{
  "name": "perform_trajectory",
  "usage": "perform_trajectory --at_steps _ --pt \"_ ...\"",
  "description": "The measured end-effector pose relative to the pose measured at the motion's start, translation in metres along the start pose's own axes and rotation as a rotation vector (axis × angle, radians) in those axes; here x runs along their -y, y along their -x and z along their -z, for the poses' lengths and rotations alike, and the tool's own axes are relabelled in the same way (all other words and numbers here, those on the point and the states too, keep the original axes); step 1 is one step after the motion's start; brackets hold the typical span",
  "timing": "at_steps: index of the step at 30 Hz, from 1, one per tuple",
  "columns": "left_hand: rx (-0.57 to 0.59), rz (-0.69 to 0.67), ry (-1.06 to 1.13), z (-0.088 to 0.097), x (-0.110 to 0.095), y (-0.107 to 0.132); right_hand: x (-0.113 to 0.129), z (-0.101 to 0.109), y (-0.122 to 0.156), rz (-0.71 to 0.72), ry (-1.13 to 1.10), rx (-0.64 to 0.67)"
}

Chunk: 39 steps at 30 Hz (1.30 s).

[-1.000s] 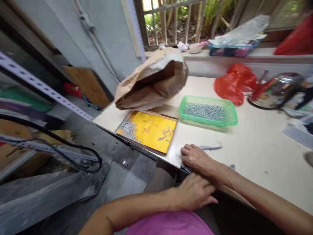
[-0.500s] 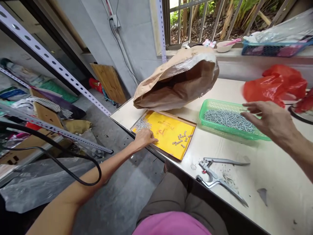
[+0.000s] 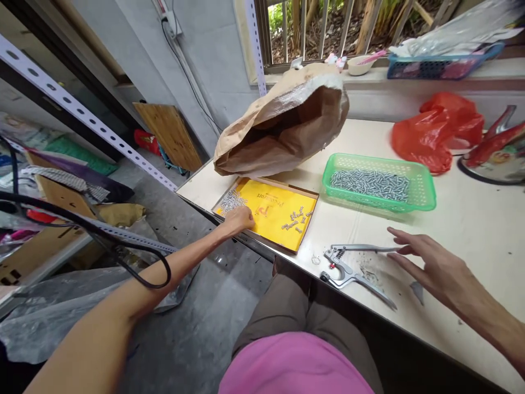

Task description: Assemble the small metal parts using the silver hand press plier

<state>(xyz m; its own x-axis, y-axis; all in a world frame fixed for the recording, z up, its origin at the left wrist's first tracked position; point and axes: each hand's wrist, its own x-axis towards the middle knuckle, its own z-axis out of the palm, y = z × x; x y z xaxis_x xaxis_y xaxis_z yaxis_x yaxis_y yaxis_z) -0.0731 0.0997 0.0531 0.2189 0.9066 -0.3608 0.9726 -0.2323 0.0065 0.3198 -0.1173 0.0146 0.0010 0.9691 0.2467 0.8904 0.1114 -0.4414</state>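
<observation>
My left hand (image 3: 238, 220) rests at the near left edge of a shallow tray lined with yellow (image 3: 268, 205). Its fingers are curled together; what they hold, if anything, is hidden. Beside them lies a pile of small silver metal pins (image 3: 233, 202). Several small metal pieces (image 3: 296, 220) are scattered at the tray's right end. My right hand (image 3: 430, 262), fingers apart, hovers by the handle end of silver spring-loaded hand pliers (image 3: 344, 268) lying on the table. Whether a fingertip touches the handle I cannot tell.
A green plastic basket (image 3: 422, 189) holds many small metal pins. Behind the tray an open brown paper bag (image 3: 283, 126) lies on its side. A red plastic bag (image 3: 435, 131) and a red kettle-like vessel (image 3: 500, 150) stand at the back right. Black cables (image 3: 159, 268) hang at left.
My right hand has moved from beside the green basket and red bag, down toward the pliers' handle. My left hand stays at the tray's edge. The view has shifted slightly.
</observation>
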Motion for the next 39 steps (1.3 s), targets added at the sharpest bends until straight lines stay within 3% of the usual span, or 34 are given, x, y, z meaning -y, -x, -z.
perform_trajectory --at_steps 5,9,12,15,19,23,28,34,39 --pt "-0.199 -0.111 0.155 -0.003 0.002 -0.007 0.010 0.003 0.018 0.000 -0.055 -0.007" --pt "-0.222 -0.065 0.322 0.005 -0.006 -0.009 0.024 -0.002 0.025 -0.025 -0.102 0.028" --pt "-0.132 -0.074 0.650 0.008 -0.027 0.005 0.037 -0.009 0.031 -0.015 -0.089 0.131" --pt "0.048 -0.199 0.871 0.000 -0.066 0.034 0.049 -0.015 0.032 0.014 -0.005 0.252" --pt "0.258 -0.289 0.835 -0.024 -0.123 0.070 0.059 -0.021 0.026 -0.016 0.146 0.365" --pt "0.274 -0.312 0.759 -0.044 -0.157 0.073 0.060 -0.020 0.023 -0.021 0.214 0.411" --pt "0.377 -0.285 0.686 -0.053 -0.166 0.061 0.056 -0.013 0.022 -0.051 0.280 0.434" --pt "0.520 -0.270 0.786 -0.059 -0.170 0.056 0.055 -0.013 0.021 -0.077 0.259 0.455" --pt "0.562 -0.244 0.722 -0.058 -0.173 0.050 0.050 -0.018 0.024 -0.070 0.235 0.404"
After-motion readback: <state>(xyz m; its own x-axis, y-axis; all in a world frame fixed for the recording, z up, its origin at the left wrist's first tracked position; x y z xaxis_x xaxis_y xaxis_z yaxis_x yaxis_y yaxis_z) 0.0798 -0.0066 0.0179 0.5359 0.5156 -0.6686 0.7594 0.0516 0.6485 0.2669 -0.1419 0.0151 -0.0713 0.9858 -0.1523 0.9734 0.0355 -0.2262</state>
